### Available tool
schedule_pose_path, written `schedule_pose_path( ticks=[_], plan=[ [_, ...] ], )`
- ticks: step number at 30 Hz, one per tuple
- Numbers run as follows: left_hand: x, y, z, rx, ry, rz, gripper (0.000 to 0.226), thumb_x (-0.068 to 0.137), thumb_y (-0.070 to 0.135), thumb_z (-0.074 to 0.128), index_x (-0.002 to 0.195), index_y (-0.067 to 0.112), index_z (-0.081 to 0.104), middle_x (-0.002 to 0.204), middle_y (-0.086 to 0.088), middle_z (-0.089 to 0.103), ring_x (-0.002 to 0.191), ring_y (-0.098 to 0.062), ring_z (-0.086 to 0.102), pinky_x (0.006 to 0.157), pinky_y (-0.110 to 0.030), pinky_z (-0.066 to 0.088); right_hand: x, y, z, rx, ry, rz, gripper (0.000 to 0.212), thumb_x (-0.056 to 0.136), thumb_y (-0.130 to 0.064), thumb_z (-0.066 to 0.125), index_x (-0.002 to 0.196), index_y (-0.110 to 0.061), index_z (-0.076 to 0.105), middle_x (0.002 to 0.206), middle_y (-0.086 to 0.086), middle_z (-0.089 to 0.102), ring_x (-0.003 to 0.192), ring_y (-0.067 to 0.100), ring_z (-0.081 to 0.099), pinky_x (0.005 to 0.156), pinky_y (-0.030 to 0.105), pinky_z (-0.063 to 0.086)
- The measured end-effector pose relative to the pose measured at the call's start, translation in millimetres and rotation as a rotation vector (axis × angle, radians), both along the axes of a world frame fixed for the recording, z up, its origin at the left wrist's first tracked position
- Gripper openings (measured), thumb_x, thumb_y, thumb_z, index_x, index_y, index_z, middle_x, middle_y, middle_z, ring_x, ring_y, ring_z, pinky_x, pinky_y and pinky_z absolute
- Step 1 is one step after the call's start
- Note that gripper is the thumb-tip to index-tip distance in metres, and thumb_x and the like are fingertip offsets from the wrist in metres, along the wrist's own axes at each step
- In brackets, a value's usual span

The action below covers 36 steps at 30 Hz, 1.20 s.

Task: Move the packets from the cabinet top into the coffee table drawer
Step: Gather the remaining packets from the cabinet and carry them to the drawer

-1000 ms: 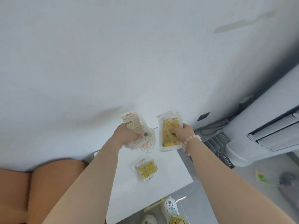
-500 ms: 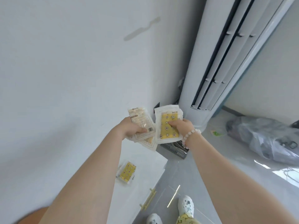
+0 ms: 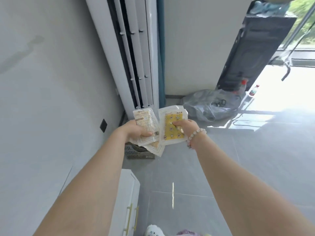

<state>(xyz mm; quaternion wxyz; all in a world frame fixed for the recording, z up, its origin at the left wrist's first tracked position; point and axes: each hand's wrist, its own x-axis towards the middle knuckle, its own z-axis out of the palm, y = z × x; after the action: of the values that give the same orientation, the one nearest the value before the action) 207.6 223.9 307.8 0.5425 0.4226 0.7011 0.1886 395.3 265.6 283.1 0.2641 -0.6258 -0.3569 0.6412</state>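
Packets (image 3: 172, 126) carried off cabinet (image 3: 126, 193); both hands clamped; air conditioner (image 3: 136, 57) ahead.

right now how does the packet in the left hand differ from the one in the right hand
The left hand grips a pale packet showing its printed text side; the right hand pinches a yellow packet showing its patterned side. The pale packet has another packet tucked behind it, while the yellow packet appears to be held alone. Both have clear plastic borders and are held upright above the floor.
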Motion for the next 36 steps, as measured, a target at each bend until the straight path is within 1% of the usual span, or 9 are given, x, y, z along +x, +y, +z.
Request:
schedule_pose_path(
  ticks=[9, 12, 15, 20, 22, 24, 29, 33, 36],
  plan=[
    [168, 33, -1, 0.000, 0.009, -0.258, 0.029, 0.080, 0.005, 0.072, 0.105, 0.017, 0.065, 0.106, 0.000, 0.068, 0.099, -0.018, 0.063, 0.085, -0.030, 0.049, 168, -21, 3, -0.005, 0.061, -0.259, 0.038, 0.083, -0.012, 0.066, 0.120, -0.005, 0.059, 0.105, 0.006, 0.066, 0.098, 0.027, 0.065, 0.093, 0.046, 0.050],
    [227, 38, 0, 0.002, 0.001, -0.337, 0.032, 0.079, 0.005, 0.074, 0.107, 0.017, 0.065, 0.110, -0.002, 0.069, 0.102, -0.019, 0.064, 0.091, -0.035, 0.051, 224, -35, 3, 0.000, 0.107, -0.366, 0.032, 0.085, -0.008, 0.063, 0.116, -0.001, 0.057, 0.093, 0.006, 0.065, 0.080, 0.022, 0.065, 0.073, 0.037, 0.055],
    [285, 40, 4, 0.016, 0.000, -0.391, 0.030, 0.080, 0.007, 0.073, 0.106, 0.020, 0.064, 0.100, 0.002, 0.068, 0.091, -0.014, 0.065, 0.074, -0.028, 0.052, 278, -51, 3, 0.017, 0.120, -0.470, 0.025, 0.085, -0.006, 0.063, 0.109, -0.001, 0.059, 0.082, 0.006, 0.062, 0.067, 0.018, 0.060, 0.058, 0.028, 0.049],
    [381, 36, 2, 0.015, 0.002, -0.542, 0.025, 0.079, 0.009, 0.075, 0.097, 0.023, 0.064, 0.090, 0.007, 0.068, 0.075, -0.006, 0.063, 0.058, -0.021, 0.050, 366, -82, -8, 0.018, 0.082, -0.624, 0.046, 0.072, -0.014, 0.072, 0.112, 0.004, 0.059, 0.095, 0.010, 0.061, 0.081, 0.023, 0.060, 0.076, 0.035, 0.049],
    [418, 31, 1, 0.019, 0.011, -0.588, 0.026, 0.079, 0.010, 0.075, 0.098, 0.023, 0.063, 0.088, 0.008, 0.067, 0.073, -0.005, 0.062, 0.052, -0.019, 0.046, 397, -96, -8, 0.027, 0.088, -0.687, 0.032, 0.078, -0.012, 0.070, 0.106, 0.002, 0.062, 0.086, 0.007, 0.059, 0.075, 0.016, 0.061, 0.075, 0.027, 0.048],
    [452, 25, 0, 0.014, 0.030, -0.639, 0.028, 0.078, 0.011, 0.076, 0.100, 0.022, 0.063, 0.089, 0.007, 0.067, 0.075, -0.006, 0.062, 0.051, -0.019, 0.046, 427, -111, -5, 0.036, 0.091, -0.737, 0.006, 0.085, -0.010, 0.065, 0.090, -0.009, 0.061, 0.073, 0.000, 0.052, 0.050, 0.002, 0.059, 0.058, 0.011, 0.047],
    [537, 15, -7, 0.009, 0.060, -0.821, 0.038, 0.075, 0.011, 0.079, 0.109, 0.015, 0.062, 0.106, -0.002, 0.068, 0.093, -0.020, 0.065, 0.071, -0.027, 0.052, 487, -157, -11, 0.054, 0.105, -0.966, 0.006, 0.083, -0.002, 0.065, 0.083, -0.004, 0.059, 0.065, 0.004, 0.056, 0.056, 0.012, 0.053, 0.059, 0.019, 0.045],
    [607, 2, -14, -0.013, 0.028, -0.939, 0.041, 0.074, 0.005, 0.078, 0.112, 0.008, 0.062, 0.110, -0.010, 0.068, 0.102, -0.027, 0.065, 0.092, -0.039, 0.052, 533, -198, -14, 0.057, 0.089, -1.112, 0.011, 0.084, -0.005, 0.065, 0.094, -0.003, 0.061, 0.069, 0.003, 0.058, 0.060, 0.013, 0.055, 0.061, 0.021, 0.045],
    [657, -12, -19, -0.019, 0.043, -1.091, 0.040, 0.075, 0.005, 0.077, 0.112, 0.007, 0.063, 0.108, -0.012, 0.068, 0.100, -0.028, 0.066, 0.092, -0.041, 0.052, 564, -228, -15, 0.034, 0.013, -1.180, 0.012, 0.085, -0.012, 0.065, 0.093, -0.005, 0.061, 0.071, 0.001, 0.059, 0.060, 0.010, 0.053, 0.055, 0.015, 0.044]
  ],
)
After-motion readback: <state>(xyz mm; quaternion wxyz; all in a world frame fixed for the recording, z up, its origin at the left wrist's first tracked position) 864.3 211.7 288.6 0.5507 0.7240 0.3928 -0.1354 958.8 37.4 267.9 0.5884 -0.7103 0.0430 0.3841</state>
